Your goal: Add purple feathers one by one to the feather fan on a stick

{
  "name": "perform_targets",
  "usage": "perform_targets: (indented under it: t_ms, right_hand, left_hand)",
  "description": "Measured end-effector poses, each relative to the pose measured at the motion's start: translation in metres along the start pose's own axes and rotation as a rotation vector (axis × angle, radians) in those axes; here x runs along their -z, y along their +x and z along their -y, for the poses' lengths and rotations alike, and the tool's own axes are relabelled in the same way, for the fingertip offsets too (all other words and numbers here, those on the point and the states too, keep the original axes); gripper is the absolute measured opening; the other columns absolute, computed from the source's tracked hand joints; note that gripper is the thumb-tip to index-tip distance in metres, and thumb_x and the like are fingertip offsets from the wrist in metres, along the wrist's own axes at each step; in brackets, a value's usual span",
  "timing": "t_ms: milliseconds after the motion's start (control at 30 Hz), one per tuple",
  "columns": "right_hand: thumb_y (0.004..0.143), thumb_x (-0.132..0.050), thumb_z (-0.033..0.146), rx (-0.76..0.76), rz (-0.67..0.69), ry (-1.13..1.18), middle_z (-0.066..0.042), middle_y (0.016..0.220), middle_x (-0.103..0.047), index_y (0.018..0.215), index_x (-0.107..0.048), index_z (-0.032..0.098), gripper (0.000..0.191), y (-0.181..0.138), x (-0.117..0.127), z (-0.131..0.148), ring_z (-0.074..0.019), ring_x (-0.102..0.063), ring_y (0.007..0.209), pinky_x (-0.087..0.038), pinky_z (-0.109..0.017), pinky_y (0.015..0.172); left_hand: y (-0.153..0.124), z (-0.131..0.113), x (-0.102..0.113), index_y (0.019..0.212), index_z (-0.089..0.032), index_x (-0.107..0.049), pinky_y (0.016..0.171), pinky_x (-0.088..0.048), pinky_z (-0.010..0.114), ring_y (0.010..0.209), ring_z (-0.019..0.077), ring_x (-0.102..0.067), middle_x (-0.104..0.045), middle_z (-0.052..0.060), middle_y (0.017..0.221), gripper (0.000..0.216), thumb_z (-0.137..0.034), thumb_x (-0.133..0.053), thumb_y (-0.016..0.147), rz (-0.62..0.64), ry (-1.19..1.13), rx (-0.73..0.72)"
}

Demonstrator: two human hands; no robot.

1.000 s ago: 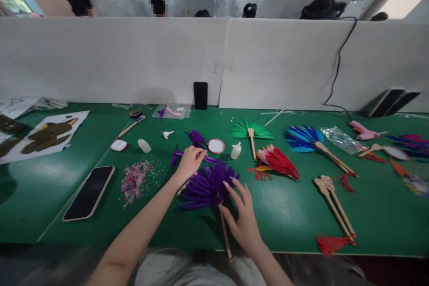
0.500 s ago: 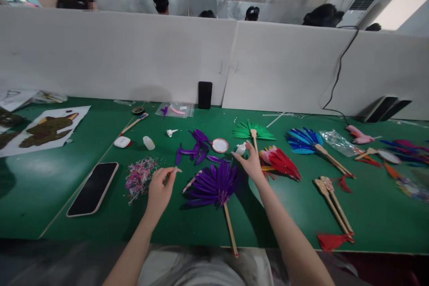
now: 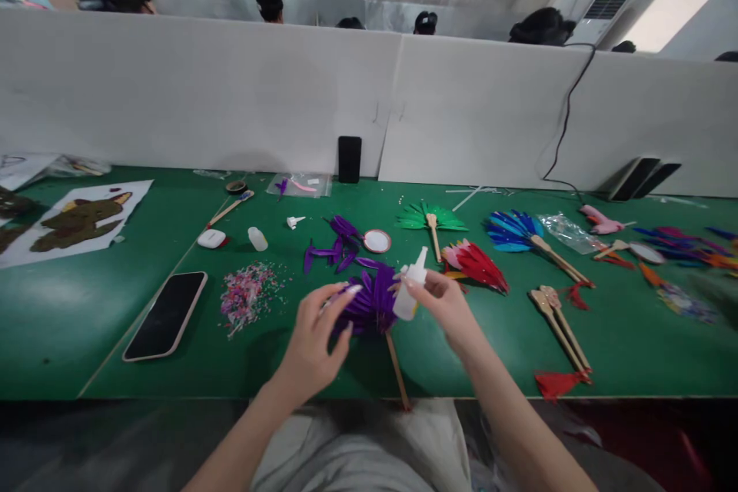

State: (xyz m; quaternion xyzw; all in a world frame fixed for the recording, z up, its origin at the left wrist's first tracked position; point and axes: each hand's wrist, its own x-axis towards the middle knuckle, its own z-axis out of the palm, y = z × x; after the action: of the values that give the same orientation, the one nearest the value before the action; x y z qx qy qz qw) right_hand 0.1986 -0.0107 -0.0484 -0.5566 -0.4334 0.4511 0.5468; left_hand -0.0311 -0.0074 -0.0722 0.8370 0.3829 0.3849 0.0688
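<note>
head view: right hand (image 3: 447, 306) grips glue bottle (image 3: 408, 293)

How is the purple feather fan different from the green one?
The purple fan is partly under the person's left hand, beside the right hand holding a small white bottle; the green fan lies farther back, untouched. The purple fan's feathers look dark and bunched; the green fan's look bright and spread flat. Both lie on the green table with wooden stick handles pointing toward the person.
</note>
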Motion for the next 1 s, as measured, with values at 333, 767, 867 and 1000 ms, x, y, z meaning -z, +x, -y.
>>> perform_targets:
  t_ms: [333, 767, 867, 1000]
  right_hand:
    - [0.066, -0.067, 0.067, -0.264, 0.075, 0.462, -0.001, 0.068, -0.067, 0.075, -0.063, 0.020, 0.048, -0.076, -0.056, -0.047, -0.0144, -0.063, 0.063, -0.051, -0.026, 0.061]
    - [0.079, -0.051, 0.070, 0.030, -0.185, 0.193, -0.002, 0.064, -0.068, 0.078, -0.066, 0.018, 0.054, -0.061, 0.016, -0.029, -0.0141, -0.064, 0.060, -0.051, -0.027, 0.066]
    - [0.089, -0.030, 0.069, -0.014, -0.229, 0.219, -0.003, 0.065, -0.068, 0.082, -0.064, 0.019, 0.060, -0.039, 0.020, -0.024, -0.0145, -0.065, 0.061, -0.050, -0.026, 0.059]
    - [0.097, -0.029, 0.055, 0.005, -0.170, 0.267, -0.008, 0.088, -0.068, 0.094, -0.064, 0.015, 0.053, -0.012, -0.007, -0.004, -0.0183, -0.066, 0.077, -0.054, -0.033, 0.067]
  left_hand:
    - [-0.006, -0.028, -0.039, 0.124, -0.023, -0.044, 0.106, -0.035, 0.044, 0.130, 0.0228, -0.045, -0.060, 0.011, 0.125, 0.030, -0.022, -0.046, 0.094, -0.107, -0.200, -0.401]
    - [0.086, -0.045, -0.053, 0.087, -0.022, -0.044, 0.056, -0.045, 0.022, 0.049, 0.0092, -0.054, -0.049, -0.007, 0.057, 0.017, -0.032, -0.057, 0.088, -0.194, -1.000, 0.420]
    - [0.094, -0.063, -0.064, 0.076, -0.022, -0.047, 0.046, -0.036, 0.022, 0.038, 0.0086, -0.044, -0.041, -0.008, 0.046, 0.029, -0.047, -0.051, 0.090, -0.229, -1.070, 0.523]
    - [0.103, -0.074, -0.068, 0.057, -0.021, -0.047, 0.042, -0.033, 0.023, 0.033, 0.0086, -0.040, -0.040, -0.005, 0.039, 0.047, -0.051, -0.040, 0.093, -0.177, -1.151, 0.616]
